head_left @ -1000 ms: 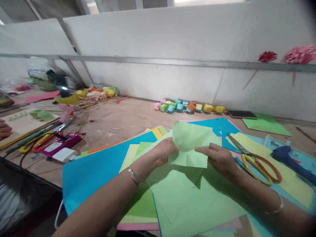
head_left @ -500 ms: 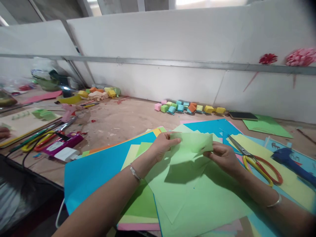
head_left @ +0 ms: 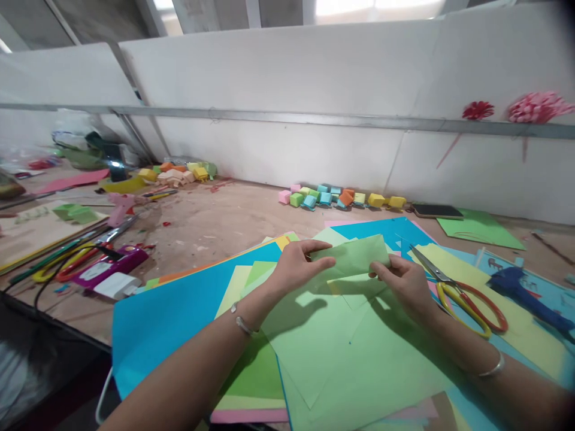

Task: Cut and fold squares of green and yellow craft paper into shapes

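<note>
A small light green paper (head_left: 357,256) is held up between my two hands, bent over into a narrow band. My left hand (head_left: 303,263) has its left end between thumb and fingers. At the right end, my right hand (head_left: 402,276) pinches the lower corner. Beneath both hands lies a large light green sheet (head_left: 363,371) on a stack of coloured papers, with a blue sheet (head_left: 179,311) to the left. Scissors with red and yellow handles (head_left: 462,299) rest on pale yellow paper just right of my right hand.
Small coloured paper cubes (head_left: 326,197) line the wall, with another pile (head_left: 179,173) farther left. A blue glue gun (head_left: 525,293) lies at right, a dark phone (head_left: 436,211) behind it. At left are a purple device (head_left: 110,263) and a pink glue gun (head_left: 120,209).
The small green paper has gone from hanging open to a narrower folded band. My left thumb and fingers have shifted on it. The view has moved slightly.
</note>
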Demonstrator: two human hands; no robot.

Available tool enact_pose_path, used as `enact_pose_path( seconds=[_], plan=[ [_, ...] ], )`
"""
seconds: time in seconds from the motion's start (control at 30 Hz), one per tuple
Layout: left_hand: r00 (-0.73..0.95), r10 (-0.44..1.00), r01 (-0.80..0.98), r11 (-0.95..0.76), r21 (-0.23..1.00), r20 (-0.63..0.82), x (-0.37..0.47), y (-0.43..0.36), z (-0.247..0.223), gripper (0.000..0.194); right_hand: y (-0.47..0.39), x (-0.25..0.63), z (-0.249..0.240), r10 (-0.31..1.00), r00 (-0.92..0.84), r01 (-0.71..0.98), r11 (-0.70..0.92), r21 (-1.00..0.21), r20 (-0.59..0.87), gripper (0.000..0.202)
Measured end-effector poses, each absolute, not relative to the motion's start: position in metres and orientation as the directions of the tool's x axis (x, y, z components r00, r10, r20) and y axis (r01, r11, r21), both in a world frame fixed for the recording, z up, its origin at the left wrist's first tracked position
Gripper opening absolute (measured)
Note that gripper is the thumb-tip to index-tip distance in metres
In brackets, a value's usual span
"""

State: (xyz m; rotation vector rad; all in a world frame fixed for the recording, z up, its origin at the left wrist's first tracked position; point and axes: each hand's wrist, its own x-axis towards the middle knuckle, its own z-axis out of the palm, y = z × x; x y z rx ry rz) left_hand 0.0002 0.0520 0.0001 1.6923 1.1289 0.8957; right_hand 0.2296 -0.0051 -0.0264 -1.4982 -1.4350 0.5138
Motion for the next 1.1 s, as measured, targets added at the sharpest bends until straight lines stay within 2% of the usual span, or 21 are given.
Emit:
enact_pose_path(
  seconds=[0.07, 0.17, 0.27, 0.3, 0.37, 0.5, 0.6, 0.73, 0.93, 1.1],
  plan=[
    [0.263, 0.959, 0.371, -0.198, 0.907, 0.102, 0.002, 0.054, -0.003, 0.027, -0.004, 0.23, -0.029, 0.934, 0.193, 0.5, 0.169, -0.85, 0.3, 0.027],
    [0.219, 0.966, 0.377, -0.214, 0.901, 0.138, 0.003, 0.055, -0.006, 0.016, -0.001, 0.23, -0.033, 0.942, 0.149, 0.369, 0.23, -0.9, 0.302, 0.027],
    [0.244, 0.946, 0.389, -0.298, 0.872, 0.214, 0.004, 0.053, -0.005, 0.011, 0.0, 0.23, -0.032, 0.926, 0.187, 0.282, 0.269, -0.921, 0.328, 0.066],
    [0.26, 0.936, 0.396, -0.328, 0.858, 0.237, 0.004, 0.052, -0.004, 0.011, 0.0, 0.23, -0.031, 0.917, 0.214, 0.288, 0.269, -0.919, 0.336, 0.073],
    [0.299, 0.917, 0.41, -0.374, 0.832, 0.265, 0.005, 0.048, -0.002, 0.011, -0.001, 0.232, -0.027, 0.906, 0.237, 0.316, 0.269, -0.91, 0.35, 0.065],
    [0.33, 0.905, 0.418, -0.395, 0.818, 0.268, 0.005, 0.045, 0.0, 0.011, -0.004, 0.236, -0.02, 0.886, 0.217, 0.393, 0.305, -0.868, 0.41, 0.026],
    [0.335, 0.908, 0.393, -0.378, 0.838, 0.252, 0.005, 0.045, 0.0, 0.01, -0.005, 0.236, -0.019, 0.86, 0.235, 0.427, 0.327, -0.843, 0.453, 0.023],
    [0.374, 0.894, 0.34, -0.38, 0.86, 0.247, 0.004, 0.046, 0.002, 0.011, -0.004, 0.235, -0.022, 0.865, 0.24, 0.415, 0.319, -0.852, 0.44, 0.023],
    [0.376, 0.894, 0.368, -0.383, 0.847, 0.241, 0.004, 0.046, 0.003, 0.013, -0.003, 0.234, -0.022, 0.886, 0.206, 0.403, 0.31, -0.861, 0.415, 0.021],
    [0.388, 0.893, 0.383, -0.382, 0.841, 0.229, 0.004, 0.047, 0.003, 0.013, -0.004, 0.233, -0.02, 0.864, 0.228, 0.428, 0.325, -0.843, 0.449, 0.023]
  ],
)
